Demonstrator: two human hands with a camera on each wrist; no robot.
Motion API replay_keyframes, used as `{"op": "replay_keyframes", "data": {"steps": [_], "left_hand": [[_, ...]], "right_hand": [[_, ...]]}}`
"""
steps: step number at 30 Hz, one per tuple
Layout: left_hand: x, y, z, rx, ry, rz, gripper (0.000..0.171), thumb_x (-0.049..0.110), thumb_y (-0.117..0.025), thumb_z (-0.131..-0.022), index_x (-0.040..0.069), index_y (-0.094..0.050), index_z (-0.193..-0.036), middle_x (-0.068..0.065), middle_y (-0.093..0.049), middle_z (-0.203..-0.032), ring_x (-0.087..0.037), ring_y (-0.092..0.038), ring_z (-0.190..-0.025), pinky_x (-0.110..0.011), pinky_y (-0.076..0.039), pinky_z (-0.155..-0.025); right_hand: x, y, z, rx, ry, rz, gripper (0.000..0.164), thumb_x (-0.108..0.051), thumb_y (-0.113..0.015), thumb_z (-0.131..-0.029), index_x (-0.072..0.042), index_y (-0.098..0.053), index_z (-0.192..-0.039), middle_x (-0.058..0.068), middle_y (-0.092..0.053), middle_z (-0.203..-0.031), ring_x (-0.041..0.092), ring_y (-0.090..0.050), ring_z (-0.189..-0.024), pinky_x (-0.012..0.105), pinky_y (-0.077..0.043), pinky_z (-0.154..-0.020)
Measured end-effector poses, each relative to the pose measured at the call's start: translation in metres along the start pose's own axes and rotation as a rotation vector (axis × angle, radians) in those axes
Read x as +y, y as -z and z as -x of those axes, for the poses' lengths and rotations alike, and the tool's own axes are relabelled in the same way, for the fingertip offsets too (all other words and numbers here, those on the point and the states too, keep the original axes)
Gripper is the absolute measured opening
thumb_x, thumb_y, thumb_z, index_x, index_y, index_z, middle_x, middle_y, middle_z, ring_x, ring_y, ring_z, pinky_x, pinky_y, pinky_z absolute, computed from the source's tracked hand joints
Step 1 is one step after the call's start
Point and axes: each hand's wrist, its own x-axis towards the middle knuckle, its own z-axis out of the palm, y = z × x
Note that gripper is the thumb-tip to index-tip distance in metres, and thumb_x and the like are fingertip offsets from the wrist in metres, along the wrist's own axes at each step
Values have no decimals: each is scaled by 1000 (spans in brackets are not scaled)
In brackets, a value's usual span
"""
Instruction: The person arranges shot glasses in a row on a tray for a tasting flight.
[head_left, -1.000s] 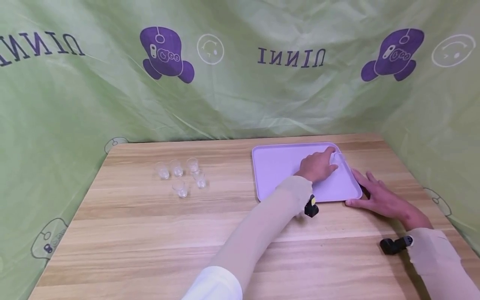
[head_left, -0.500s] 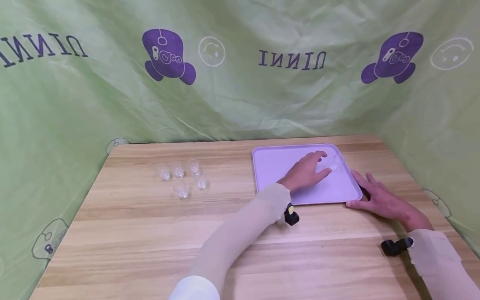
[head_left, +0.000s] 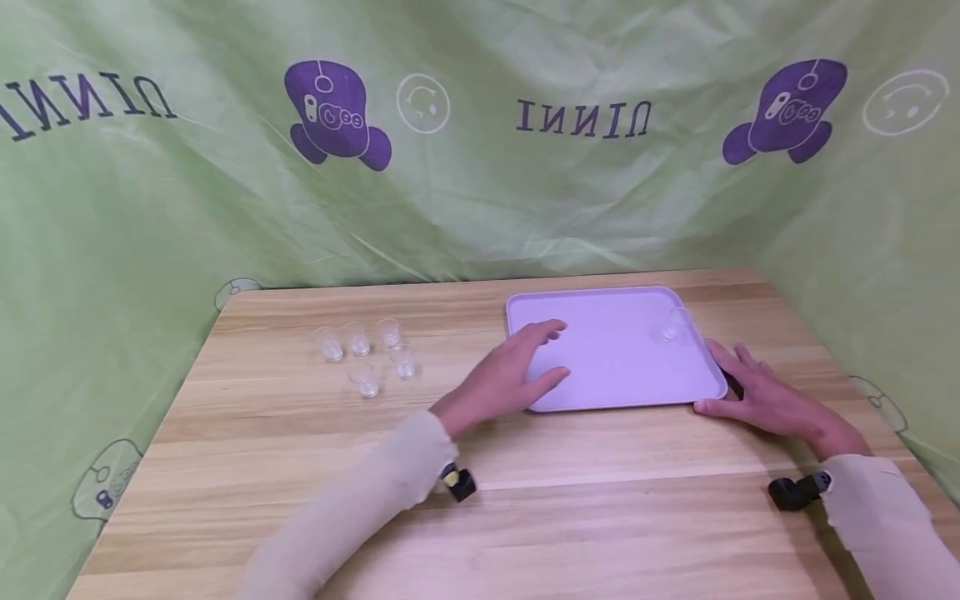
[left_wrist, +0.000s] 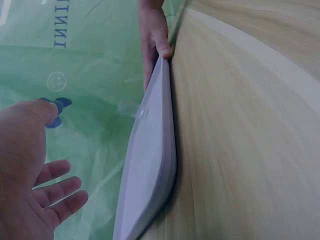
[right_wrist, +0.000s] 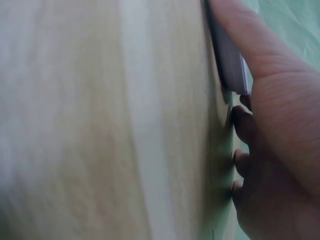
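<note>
A lilac tray [head_left: 607,350] lies on the right half of the wooden table. Near its far right corner stands one small clear cup [head_left: 672,325], seen also as a clear cup [left_wrist: 130,108] in the left wrist view. My left hand [head_left: 506,371] is over the tray's left edge, fingers spread and nothing in them. Thumb and index finger of my right hand [head_left: 765,400] hold the tray's near right corner from two sides. In the right wrist view that thumb lies along the tray's edge [right_wrist: 232,65].
Several small clear cups [head_left: 360,342] stand grouped on the left part of the table [head_left: 570,517]. A green printed cloth [head_left: 465,208] hangs behind and around the table. Small black wrist cameras [head_left: 461,483] sit on both sleeves.
My left hand has let go of the clear cup on the tray and moved left to the tray's left edge. The right hand has stayed at the corner.
</note>
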Motion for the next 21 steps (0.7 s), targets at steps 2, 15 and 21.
{"op": "replay_keyframes", "data": {"steps": [2, 15, 21], "left_hand": [[-5, 14, 19, 29, 18, -19, 62, 37, -63, -103, 13, -40, -156, -5, -54, -146, -18, -52, -133, -37, -42, -112], [-28, 85, 103, 246, 33, -157, 50, 27, -69, -100, 7, -54, -143, -9, -58, -140, -27, -53, -132, -47, -43, -111], [-37, 106, 126, 327, 68, -204, 46, 15, -76, -95, 4, -59, -136, -11, -61, -135, -30, -54, -130, -50, -43, -109]], "right_hand": [[-1, 0, 0, -1, 1, -1, 108, -45, -73, -95, -17, 3, -166, 45, 3, -157, 66, 8, -142, 86, -2, -103], [-2, -1, 3, 3, 26, -2, 107, -44, -73, -95, -15, 2, -166, 40, -4, -161, 61, 12, -145, 80, 6, -108], [-2, 0, 2, -3, 25, -8, 107, -44, -73, -95, -16, 3, -166, 39, -1, -161, 60, 14, -145, 80, 8, -108]]}}
